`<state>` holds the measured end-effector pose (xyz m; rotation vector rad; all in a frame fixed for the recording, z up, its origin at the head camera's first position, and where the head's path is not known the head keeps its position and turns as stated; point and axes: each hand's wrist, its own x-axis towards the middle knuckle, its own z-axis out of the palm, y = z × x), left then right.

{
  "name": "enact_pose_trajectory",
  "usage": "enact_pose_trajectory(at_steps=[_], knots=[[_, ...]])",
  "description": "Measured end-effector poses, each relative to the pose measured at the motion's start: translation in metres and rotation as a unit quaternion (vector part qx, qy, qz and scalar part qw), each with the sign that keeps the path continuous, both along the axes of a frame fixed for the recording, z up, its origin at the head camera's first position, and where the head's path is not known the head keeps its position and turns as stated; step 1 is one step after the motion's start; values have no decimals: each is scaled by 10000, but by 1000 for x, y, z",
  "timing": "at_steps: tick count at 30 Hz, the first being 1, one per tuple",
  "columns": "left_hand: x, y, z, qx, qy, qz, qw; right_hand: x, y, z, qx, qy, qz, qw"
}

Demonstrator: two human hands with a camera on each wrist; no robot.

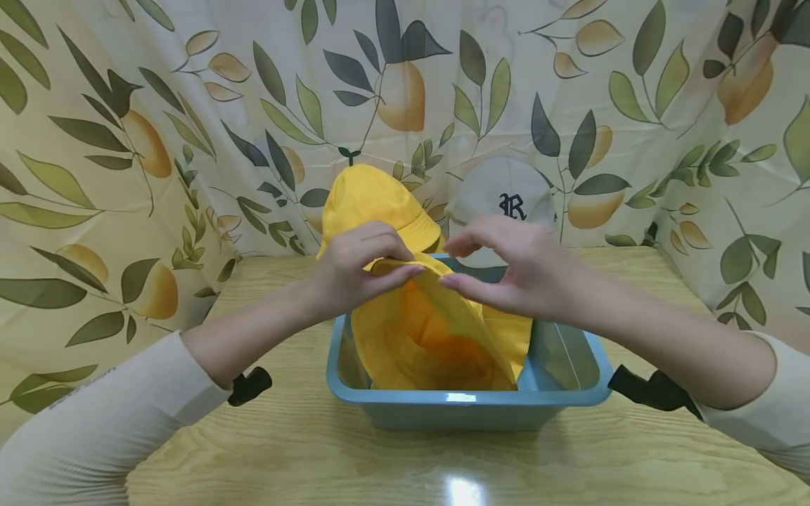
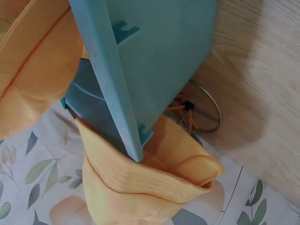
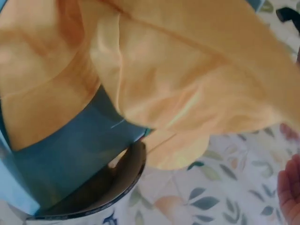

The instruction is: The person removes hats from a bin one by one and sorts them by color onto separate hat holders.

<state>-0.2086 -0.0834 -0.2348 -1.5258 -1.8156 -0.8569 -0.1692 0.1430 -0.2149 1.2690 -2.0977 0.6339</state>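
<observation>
The front yellow hat (image 1: 405,344) is pinched at its brim by the left hand (image 1: 357,270), its lower part within the blue bin (image 1: 411,398). The right hand (image 1: 522,267) is held with thumb and fingers parted beside the brim. Both sides are best supported evenly, so that the cloth is not creased.

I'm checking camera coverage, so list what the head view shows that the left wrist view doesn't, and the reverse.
Only head: the left hand pinching a yellow hat, the right hand, and the black letter on the grey cap.

Only left wrist: the notched tabs on the blue bin and a metal ring with orange cords.

Both: the blue bin, yellow hats, wooden table and leaf-patterned backdrop.
</observation>
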Motion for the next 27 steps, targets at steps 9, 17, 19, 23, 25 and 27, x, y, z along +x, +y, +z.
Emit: enact_pose_trajectory(at_steps=[9,17,19,23,25,27], knots=[[1,-14,10,782,-157,313,9963,12,-5,-14,586,124,-664,9960],[3,-27,14,1231,-318,459,9908,3,15,-18,302,269,-989,9943],[3,-29,12,1353,-374,462,9890,2,17,-14,166,413,-892,9950],[4,-34,6,1600,-618,551,9836,-1,18,-4,-96,581,-885,9943],[5,-36,2,1649,-799,640,9810,-3,17,2,-245,582,-958,9934],[7,-39,-4,1619,-953,769,9792,-4,16,9,-403,525,-1068,9921]])
